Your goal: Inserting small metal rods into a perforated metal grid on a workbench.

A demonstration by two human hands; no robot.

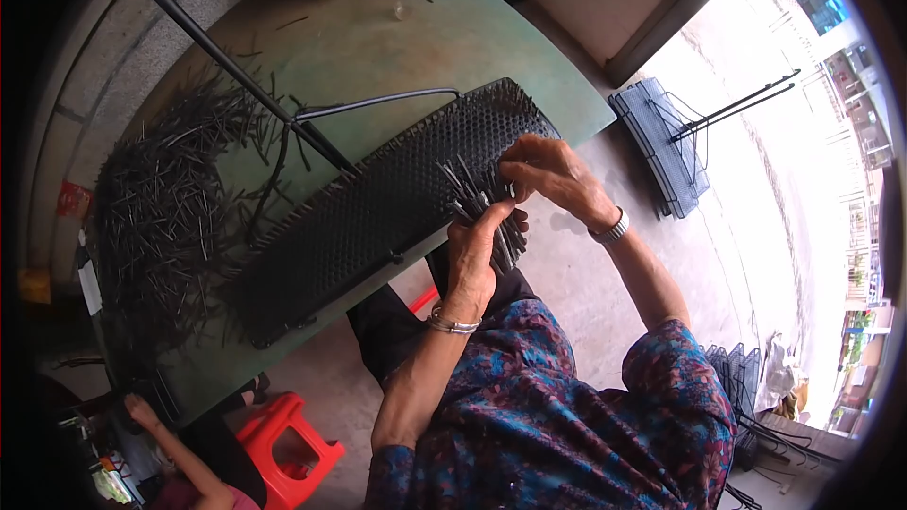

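A bundle of strips (507, 246) is clasped in the left hand (472, 260); the right hand's (556, 175) fingers are curled just beside it, whether pinching anything cannot be told. The panel (368, 217) lies beyond, slanting lower left to upper right, its upper-right end nearer the right hand.

Person's hands (470, 255) (559, 178): two; co-worker's hand (142, 411): one; strip bundle (508, 247): one; strip heap (165, 208): one (pieces uncountable).
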